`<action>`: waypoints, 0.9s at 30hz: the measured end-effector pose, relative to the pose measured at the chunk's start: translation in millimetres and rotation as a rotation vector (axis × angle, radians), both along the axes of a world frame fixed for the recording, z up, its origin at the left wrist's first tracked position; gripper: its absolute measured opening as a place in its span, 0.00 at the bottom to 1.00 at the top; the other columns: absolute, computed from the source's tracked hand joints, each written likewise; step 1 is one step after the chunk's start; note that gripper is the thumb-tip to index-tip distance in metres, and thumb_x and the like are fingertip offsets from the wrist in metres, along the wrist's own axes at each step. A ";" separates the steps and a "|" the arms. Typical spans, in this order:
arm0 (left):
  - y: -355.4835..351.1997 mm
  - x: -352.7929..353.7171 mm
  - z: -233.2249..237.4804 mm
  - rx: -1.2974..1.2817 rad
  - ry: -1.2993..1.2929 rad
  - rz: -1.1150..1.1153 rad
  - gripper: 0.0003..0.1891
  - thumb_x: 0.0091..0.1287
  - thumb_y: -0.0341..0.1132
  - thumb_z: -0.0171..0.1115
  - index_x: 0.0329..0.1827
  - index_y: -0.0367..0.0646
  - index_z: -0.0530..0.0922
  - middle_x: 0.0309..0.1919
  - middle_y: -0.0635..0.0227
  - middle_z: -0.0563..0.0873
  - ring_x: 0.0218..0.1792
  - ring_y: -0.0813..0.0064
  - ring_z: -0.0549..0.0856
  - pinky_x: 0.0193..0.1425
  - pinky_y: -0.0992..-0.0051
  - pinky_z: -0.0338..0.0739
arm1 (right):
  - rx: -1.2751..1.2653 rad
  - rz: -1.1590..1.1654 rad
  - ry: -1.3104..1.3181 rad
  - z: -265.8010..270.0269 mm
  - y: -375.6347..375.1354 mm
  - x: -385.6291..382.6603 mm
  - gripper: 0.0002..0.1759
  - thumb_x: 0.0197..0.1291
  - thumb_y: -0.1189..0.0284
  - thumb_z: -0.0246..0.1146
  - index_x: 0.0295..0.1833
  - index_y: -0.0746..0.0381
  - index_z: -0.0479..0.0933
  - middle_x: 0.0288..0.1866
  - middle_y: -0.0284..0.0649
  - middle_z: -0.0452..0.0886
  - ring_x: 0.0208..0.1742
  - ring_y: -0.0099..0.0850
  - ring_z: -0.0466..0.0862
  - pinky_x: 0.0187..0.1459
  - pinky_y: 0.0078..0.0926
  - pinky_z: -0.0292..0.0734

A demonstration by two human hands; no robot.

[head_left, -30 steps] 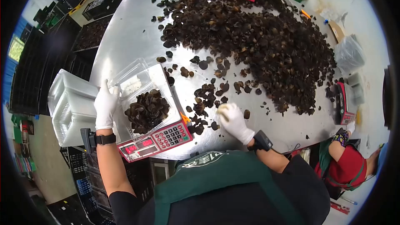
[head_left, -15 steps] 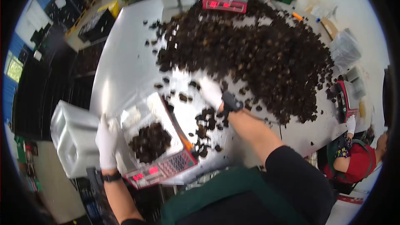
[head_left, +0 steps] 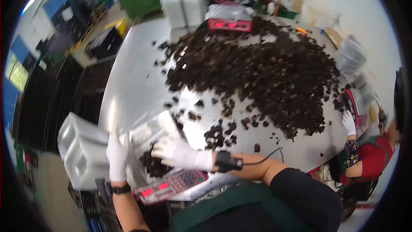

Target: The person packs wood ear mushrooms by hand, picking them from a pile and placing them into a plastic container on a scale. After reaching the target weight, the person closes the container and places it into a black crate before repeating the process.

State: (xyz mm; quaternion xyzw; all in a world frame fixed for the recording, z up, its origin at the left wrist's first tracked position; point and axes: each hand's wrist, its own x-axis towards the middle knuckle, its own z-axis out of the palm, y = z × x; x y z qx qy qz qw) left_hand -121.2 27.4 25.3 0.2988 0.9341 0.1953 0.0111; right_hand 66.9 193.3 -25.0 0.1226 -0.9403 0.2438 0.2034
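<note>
My right hand, in a white glove, reaches over the red scale with its fingers apart. Beneath it lies a heap of dark brown, mushroom-like pieces in a clear plastic tray, partly hidden by the hand. At the tray's left side my gloved left hand is closed on its edge. The tray rests on the red scale, whose red digits and keypad face me. Loose dark pieces lie on the metal table just beyond my right hand.
A large pile of dark pieces covers much of the metal table. Stacked clear trays stand at my left. Another scale and tray stacks are at the far edge. Co-workers are right and opposite.
My right hand has swung from the loose pieces near the pile back to the tray, fingers spreading over it. My left hand stays at the tray's side. The view has tilted up slightly.
</note>
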 end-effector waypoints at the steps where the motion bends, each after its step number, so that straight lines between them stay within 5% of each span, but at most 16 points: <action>1: -12.7 -9.0 -13.1 0.062 0.046 -0.041 0.30 0.70 0.43 0.63 0.74 0.44 0.69 0.65 0.48 0.79 0.62 0.47 0.80 0.64 0.58 0.77 | -0.110 0.019 0.069 7.6 3.1 2.8 0.23 0.54 0.68 0.68 0.57 0.57 0.79 0.52 0.41 0.79 0.59 0.40 0.78 0.67 0.49 0.70; 4: -32.9 -15.4 -18.2 0.108 0.094 -0.074 0.33 0.66 0.41 0.64 0.75 0.47 0.68 0.61 0.49 0.81 0.61 0.47 0.81 0.63 0.58 0.77 | -0.456 0.056 -0.015 40.8 15.4 20.5 0.25 0.56 0.72 0.68 0.61 0.60 0.78 0.59 0.44 0.81 0.62 0.48 0.77 0.66 0.43 0.70; 6: -38.6 -10.1 -7.7 0.120 0.042 -0.044 0.31 0.66 0.40 0.64 0.73 0.45 0.70 0.60 0.50 0.82 0.59 0.50 0.82 0.62 0.59 0.78 | -0.261 -0.185 0.120 48.0 29.4 42.6 0.22 0.58 0.74 0.67 0.60 0.62 0.80 0.60 0.47 0.81 0.64 0.46 0.77 0.66 0.40 0.71; 9: -37.0 -8.4 3.8 0.138 0.062 -0.034 0.28 0.69 0.40 0.62 0.71 0.41 0.73 0.56 0.50 0.84 0.53 0.55 0.86 0.58 0.64 0.79 | -0.386 -0.410 -0.004 17.7 52.9 77.9 0.18 0.61 0.79 0.65 0.58 0.64 0.82 0.58 0.44 0.83 0.57 0.34 0.83 0.60 0.27 0.76; 12: -26.8 -18.5 2.6 0.069 -0.044 0.014 0.31 0.66 0.47 0.62 0.69 0.40 0.72 0.53 0.49 0.86 0.55 0.50 0.85 0.60 0.58 0.79 | -0.688 -0.543 -0.265 0.8 51.6 120.3 0.16 0.66 0.81 0.61 0.58 0.65 0.81 0.55 0.37 0.84 0.51 0.22 0.82 0.55 0.20 0.76; 14: -23.7 -27.9 -10.5 0.013 -0.052 0.018 0.35 0.66 0.51 0.62 0.70 0.36 0.70 0.47 0.45 0.88 0.54 0.48 0.86 0.60 0.58 0.79 | -0.674 -0.565 -0.289 -13.0 42.7 141.2 0.16 0.66 0.82 0.61 0.58 0.63 0.81 0.51 0.33 0.85 0.41 0.18 0.80 0.47 0.17 0.77; 20: -8.2 -63.5 -85.4 0.078 -0.018 -0.081 0.43 0.64 0.54 0.64 0.74 0.29 0.63 0.45 0.46 0.88 0.51 0.51 0.87 0.58 0.61 0.80 | -0.718 -0.548 -0.407 -22.4 20.0 160.8 0.16 0.67 0.80 0.61 0.60 0.62 0.81 0.49 0.32 0.85 0.42 0.18 0.79 0.48 0.18 0.77; 23: -4.7 -18.2 -36.2 0.473 -0.233 0.139 0.39 0.65 0.48 0.66 0.74 0.34 0.66 0.40 0.54 0.89 0.46 0.60 0.89 0.55 0.67 0.81 | -0.706 -0.522 -0.445 -9.8 15.8 151.6 0.17 0.67 0.80 0.61 0.61 0.62 0.81 0.50 0.34 0.85 0.43 0.19 0.81 0.50 0.19 0.77; 27: -34.1 30.9 -7.4 0.652 -0.171 -0.061 0.27 0.65 0.29 0.59 0.70 0.45 0.75 0.47 0.61 0.86 0.53 0.69 0.85 0.59 0.73 0.78 | -0.852 -0.486 -0.362 -3.0 17.5 132.0 0.19 0.69 0.78 0.61 0.64 0.63 0.79 0.52 0.37 0.86 0.46 0.20 0.82 0.52 0.19 0.78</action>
